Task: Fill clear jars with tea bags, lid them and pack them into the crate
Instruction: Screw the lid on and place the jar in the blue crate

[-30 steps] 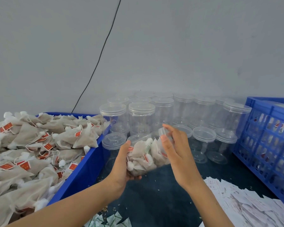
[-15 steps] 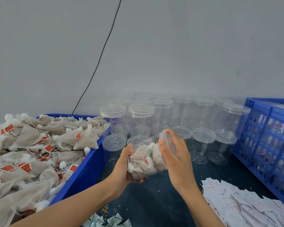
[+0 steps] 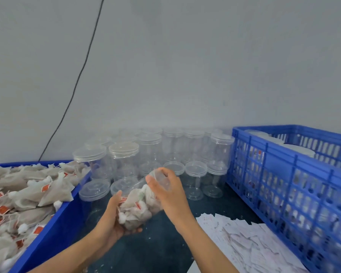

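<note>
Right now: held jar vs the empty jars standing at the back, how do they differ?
The held jar is packed with tea bags; the back jars are empty. The held jar is tilted, gripped by the left hand, the right hand at its mouth; the back jars stand upright. Those carry lids. Both are clear plastic.

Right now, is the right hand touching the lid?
Touching. The head view shows the right hand with fingers curled round the clear lid at the mouth of the filled jar, which the left hand holds.
</note>
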The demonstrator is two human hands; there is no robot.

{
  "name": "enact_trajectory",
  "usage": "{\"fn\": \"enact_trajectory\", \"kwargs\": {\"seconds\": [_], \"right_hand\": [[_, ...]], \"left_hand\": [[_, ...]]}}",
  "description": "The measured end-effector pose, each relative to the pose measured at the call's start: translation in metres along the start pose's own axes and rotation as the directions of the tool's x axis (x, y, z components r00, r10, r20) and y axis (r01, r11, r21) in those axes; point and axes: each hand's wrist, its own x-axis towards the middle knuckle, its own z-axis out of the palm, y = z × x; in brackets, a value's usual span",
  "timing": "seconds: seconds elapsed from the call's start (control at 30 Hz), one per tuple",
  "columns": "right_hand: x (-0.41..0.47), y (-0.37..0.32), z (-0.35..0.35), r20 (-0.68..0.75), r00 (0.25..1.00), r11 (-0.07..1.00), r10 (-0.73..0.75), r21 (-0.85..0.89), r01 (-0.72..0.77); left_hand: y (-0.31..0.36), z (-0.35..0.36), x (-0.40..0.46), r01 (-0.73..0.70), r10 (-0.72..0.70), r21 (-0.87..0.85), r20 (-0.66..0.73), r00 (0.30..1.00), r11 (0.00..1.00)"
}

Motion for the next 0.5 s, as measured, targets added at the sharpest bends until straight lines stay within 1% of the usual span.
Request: {"fn": "enact_trajectory", "kwargs": {"seconds": [0.07,0.17,0.3,0.37,0.5], "right_hand": [[0.001,-0.009,-0.013,0.016,0.998,0.998,0.062,0.033,-0.062],[0.004,-0.026,-0.034,0.029,0.995,0.995,0.091,0.04,-0.093],[0.009,-0.05,-0.063,0.01,0.995,0.995,0.103,0.007,-0.103],[0.011,-0.063,-0.079,-0.016,0.993,0.993,0.12,-0.016,-0.12],[0.012,-0.086,-0.116,-0.077,0.987,0.987,0.142,-0.069,-0.147]], "left_hand": [[0.003,0.004,0.001,0.086,-0.082,-0.086,0.049,0.995,0.993],[0.012,0.019,0.002,0.21,-0.183,-0.215,0.138,0.973,0.954],[0.018,0.051,0.004,0.258,-0.178,-0.32,0.258,0.949,0.911],[0.019,0.071,0.007,0.272,-0.172,-0.353,0.29,0.941,0.895],[0.02,0.118,0.014,0.301,-0.178,-0.366,0.333,0.926,0.88]]}}
